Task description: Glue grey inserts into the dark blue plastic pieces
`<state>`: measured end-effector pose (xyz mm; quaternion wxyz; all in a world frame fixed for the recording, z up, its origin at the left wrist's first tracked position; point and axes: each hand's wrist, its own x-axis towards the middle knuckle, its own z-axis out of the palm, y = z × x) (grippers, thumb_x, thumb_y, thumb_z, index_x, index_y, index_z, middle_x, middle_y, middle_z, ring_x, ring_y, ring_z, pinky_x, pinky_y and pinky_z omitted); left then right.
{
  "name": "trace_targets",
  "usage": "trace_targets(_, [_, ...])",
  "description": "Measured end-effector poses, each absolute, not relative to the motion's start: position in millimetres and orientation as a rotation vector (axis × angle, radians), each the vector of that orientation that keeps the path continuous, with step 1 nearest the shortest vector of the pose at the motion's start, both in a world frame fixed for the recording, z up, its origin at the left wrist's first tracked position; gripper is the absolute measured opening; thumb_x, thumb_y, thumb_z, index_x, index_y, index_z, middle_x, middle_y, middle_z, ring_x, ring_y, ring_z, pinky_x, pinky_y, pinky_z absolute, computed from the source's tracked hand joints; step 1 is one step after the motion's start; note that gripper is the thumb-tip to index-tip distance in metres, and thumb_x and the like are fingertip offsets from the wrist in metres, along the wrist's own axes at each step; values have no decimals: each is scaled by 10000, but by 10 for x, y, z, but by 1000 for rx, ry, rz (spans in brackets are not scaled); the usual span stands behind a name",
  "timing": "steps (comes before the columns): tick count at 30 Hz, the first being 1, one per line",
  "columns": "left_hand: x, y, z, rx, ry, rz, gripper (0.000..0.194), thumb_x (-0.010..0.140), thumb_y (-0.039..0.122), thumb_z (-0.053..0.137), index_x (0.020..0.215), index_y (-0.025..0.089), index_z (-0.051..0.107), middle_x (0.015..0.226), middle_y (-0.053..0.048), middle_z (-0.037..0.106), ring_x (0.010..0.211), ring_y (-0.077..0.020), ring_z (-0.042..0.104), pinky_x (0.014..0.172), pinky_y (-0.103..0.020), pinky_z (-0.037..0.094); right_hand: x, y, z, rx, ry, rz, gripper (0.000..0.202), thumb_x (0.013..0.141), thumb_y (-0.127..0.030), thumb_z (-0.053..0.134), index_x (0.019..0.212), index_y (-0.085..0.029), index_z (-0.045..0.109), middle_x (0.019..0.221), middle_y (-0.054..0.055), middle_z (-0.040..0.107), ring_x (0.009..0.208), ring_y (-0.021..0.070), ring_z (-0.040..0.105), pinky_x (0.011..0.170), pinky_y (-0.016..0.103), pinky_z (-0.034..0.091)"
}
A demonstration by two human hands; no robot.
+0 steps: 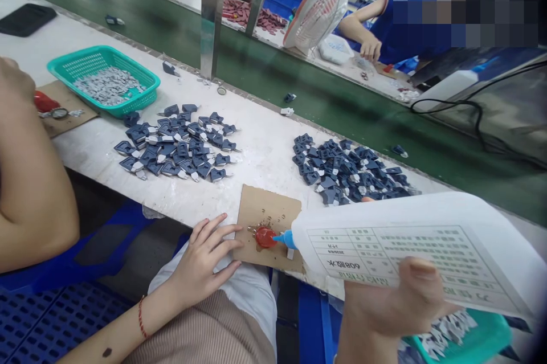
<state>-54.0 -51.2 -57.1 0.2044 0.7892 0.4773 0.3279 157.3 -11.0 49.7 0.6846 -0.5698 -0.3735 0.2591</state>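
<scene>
In my right hand (397, 301) is a large white glue bottle (367, 233) with a printed label, tilted so its blue nozzle points left. The nozzle tip meets a small red cap (265, 237) on a piece of brown cardboard (273, 201), where drops of clear liquid are spattered. My left hand (213, 250) rests by the cardboard's left edge with fingers spread and nothing in them. Beyond the cardboard lie two heaps of dark blue plastic pieces with pale tips, a left heap (175, 144) and a right heap (342, 167).
A green basket (149, 90) of small grey-white parts stands at the left, and another green basket (491, 335) sits lower right. A co-worker's arm (34, 182) reaches in from the left. Across the green strip (265, 96), metal posts, a fan (320, 5) and other workers' hands are visible.
</scene>
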Motion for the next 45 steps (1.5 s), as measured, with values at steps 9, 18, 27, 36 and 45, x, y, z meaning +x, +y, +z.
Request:
trace_targets(9, [-545, -511, -570, 2218, 1328, 915, 196, 880, 230, 602, 1072, 253, 637, 1291, -32, 653, 1370, -263, 404, 1108, -446, 267, 1439, -37, 624, -1112, -883, 360, 735, 678, -264, 698, 1371, -329, 461, 1364, 33, 532, 1315, 406, 448, 844, 688, 540])
trace_targets(18, [-547, -502, -464, 2238, 1361, 936, 215, 859, 189, 593, 1070, 226, 605, 1342, -94, 598, 1424, -300, 305, 1121, -535, 270, 1588, -50, 499, -1035, -644, 468, 547, 755, -262, 605, 1301, -260, 561, 1291, 36, 605, 1235, 364, 548, 918, 621, 537])
trace_targets(27, [-150, -21, 101, 2110, 1120, 908, 624, 794, 337, 711, 1348, 222, 448, 1454, -123, 496, 1451, -352, 256, 1158, -635, 230, 1584, 93, 601, -1057, -112, 810, 439, 842, -475, 500, 1209, -268, 625, 1137, 24, 709, 1104, 288, 639, 874, 497, 560])
trace_targets(36, [405, 913, 575, 1476, 974, 1367, 447, 784, 514, 677, 1035, 145, 646, 933, -109, 759, 890, -272, 728, 826, -408, 608, 1217, 295, 686, -850, -220, 1591, 517, 834, -585, 564, 1165, -201, 666, 1138, 88, 716, 1136, 243, 632, 1001, 414, 492])
trace_targets(45, [-643, 2670, 620, 1502, 1505, 1434, 648, 682, 167, 793, 1276, 105, 541, 1315, -176, 611, 1239, -333, 546, 1075, -502, 398, 2550, -260, -52, -1197, -196, 1446, 360, 708, -404, 793, 1017, -230, 730, 1047, 82, 758, 929, 279, 727, 800, 394, 619])
